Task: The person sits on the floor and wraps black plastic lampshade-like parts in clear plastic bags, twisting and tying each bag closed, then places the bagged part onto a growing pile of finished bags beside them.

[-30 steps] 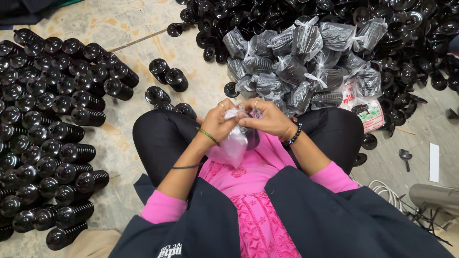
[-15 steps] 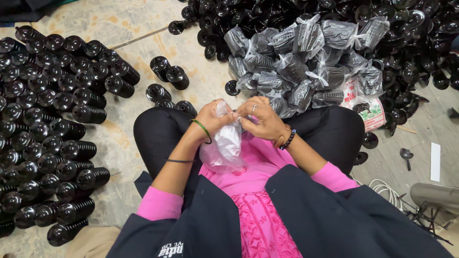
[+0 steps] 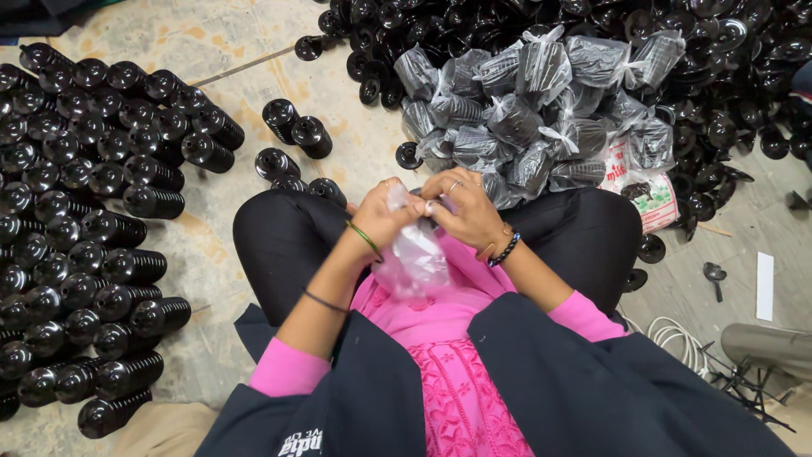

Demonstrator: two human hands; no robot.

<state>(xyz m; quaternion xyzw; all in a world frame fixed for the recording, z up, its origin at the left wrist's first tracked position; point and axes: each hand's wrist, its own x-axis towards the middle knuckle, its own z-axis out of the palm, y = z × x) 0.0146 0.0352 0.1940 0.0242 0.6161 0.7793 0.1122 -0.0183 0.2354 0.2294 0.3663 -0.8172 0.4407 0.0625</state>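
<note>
A thin, clear plastic bag [image 3: 414,254], crinkled and glossy, hangs limp over the person's lap at the centre of the view, its mouth pinched shut between the fingers of the left hand [image 3: 382,216] and the right hand [image 3: 463,207], which meet just above it. At 9 o'clock, rows of shiny black ribbed stacks [image 3: 80,220] lie on the mottled stone floor [image 3: 211,51]. At 1 o'clock sits a heap of knotted filled bags [image 3: 533,110] against loose black round parts [image 3: 744,76].

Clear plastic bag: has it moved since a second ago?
Barely. The clear plastic bag remains over the lap in both hands, below the pile of bagged black parts.
</note>
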